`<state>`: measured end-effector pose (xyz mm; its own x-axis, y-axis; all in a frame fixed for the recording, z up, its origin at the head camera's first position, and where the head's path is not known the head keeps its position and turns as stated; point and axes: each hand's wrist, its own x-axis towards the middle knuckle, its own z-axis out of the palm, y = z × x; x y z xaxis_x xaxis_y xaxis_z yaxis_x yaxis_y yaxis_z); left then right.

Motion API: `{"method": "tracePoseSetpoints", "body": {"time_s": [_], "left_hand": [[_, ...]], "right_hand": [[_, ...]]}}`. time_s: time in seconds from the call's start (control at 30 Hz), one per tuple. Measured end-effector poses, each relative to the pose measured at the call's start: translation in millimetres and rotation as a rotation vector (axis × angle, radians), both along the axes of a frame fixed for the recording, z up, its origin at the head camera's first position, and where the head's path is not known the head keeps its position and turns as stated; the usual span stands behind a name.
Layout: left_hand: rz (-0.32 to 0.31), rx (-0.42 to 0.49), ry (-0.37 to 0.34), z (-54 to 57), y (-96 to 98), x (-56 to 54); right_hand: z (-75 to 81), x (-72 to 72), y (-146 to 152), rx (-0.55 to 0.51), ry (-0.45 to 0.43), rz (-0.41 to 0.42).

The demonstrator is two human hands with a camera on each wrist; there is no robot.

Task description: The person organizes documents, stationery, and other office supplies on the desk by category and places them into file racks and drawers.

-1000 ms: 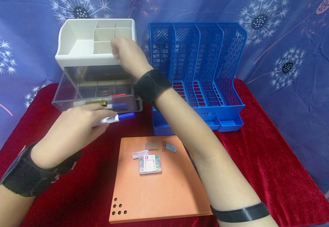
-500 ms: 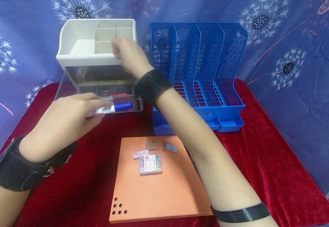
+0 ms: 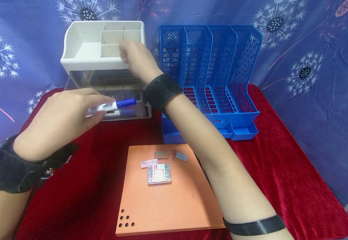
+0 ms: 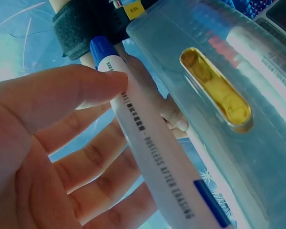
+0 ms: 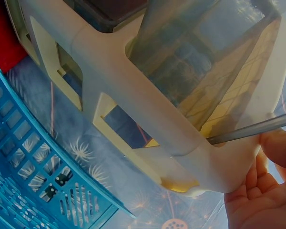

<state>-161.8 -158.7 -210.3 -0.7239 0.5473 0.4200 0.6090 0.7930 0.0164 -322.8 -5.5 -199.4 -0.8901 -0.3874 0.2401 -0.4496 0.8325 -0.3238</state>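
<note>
In the head view my left hand (image 3: 61, 116) pinches a white whiteboard marker (image 3: 107, 106) with a blue cap between thumb and fingers. The marker is in front of a clear drawer of the white desk organizer (image 3: 93, 63), tilted cap-end up. The left wrist view shows the drawer's gold handle (image 4: 217, 88) close beside the marker, and another blue-capped marker (image 4: 264, 52) through the clear plastic. My right hand (image 3: 138, 61) grips the organizer's upper front rim at the right; its thumb and fingers show on the edge in the right wrist view. My left hand hides part of the drawer.
A blue file rack (image 3: 210, 115) stands right of the organizer, behind my right forearm. Nearer lies an orange board (image 3: 162, 206) bearing a clear box of small items (image 3: 159, 174) and several small blocks. Red cloth (image 3: 297, 173) covers the table; a blue patterned curtain hangs behind.
My left hand has lifted the marker up and to the left, from below the drawer's front to in front of it. The right hand has kept its grip on the organizer.
</note>
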Motion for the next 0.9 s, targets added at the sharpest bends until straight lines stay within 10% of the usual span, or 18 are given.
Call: {"method": "tracePoseSetpoints", "body": {"time_s": [0.9], "left_hand": [[0.032,0.039,-0.082,4.9,-9.3,-31.1]], "right_hand": [[0.8,-0.4,0.7,0.016,0.005,-0.001]]}}
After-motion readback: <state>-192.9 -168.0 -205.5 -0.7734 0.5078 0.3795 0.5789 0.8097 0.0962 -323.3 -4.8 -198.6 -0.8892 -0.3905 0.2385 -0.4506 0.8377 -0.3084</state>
